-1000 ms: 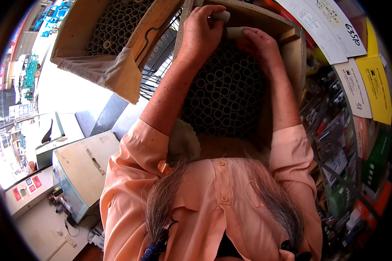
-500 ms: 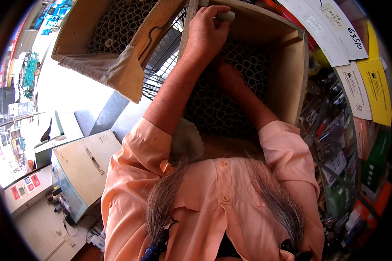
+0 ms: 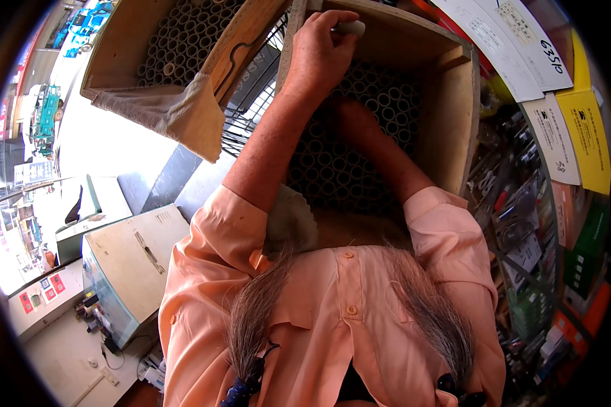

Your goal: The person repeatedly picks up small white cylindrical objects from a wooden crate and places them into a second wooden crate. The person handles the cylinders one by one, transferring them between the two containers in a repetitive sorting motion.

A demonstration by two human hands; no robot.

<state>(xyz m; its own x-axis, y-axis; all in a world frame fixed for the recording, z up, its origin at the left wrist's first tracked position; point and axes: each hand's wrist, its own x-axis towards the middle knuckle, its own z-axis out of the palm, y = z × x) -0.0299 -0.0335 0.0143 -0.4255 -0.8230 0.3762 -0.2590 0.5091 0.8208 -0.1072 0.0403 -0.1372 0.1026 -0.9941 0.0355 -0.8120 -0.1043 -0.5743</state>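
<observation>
At the top of a wooden box (image 3: 448, 129) packed with dark round tubes (image 3: 346, 169), my left hand (image 3: 322, 54) is closed on a short pale tube (image 3: 353, 28). My right hand (image 3: 346, 112) reaches down among the tube ends beneath it; its fingers are hidden behind my left hand, so what they touch cannot be seen. A greyish cloth (image 3: 288, 217) lies at the box's lower left corner, by my left sleeve.
A second wooden box (image 3: 105, 61) of tubes, draped with cloth (image 3: 183, 119), sits at upper left beside a wire rack (image 3: 248, 125). A cream cabinet (image 3: 122, 271) stands lower left. Cards (image 3: 550, 136) and cluttered packages (image 3: 523, 224) line the right side.
My right hand has left the pale tube it held at the upper right and moved down and left into the box. My left hand has shifted slightly right, still gripping a pale tube.
</observation>
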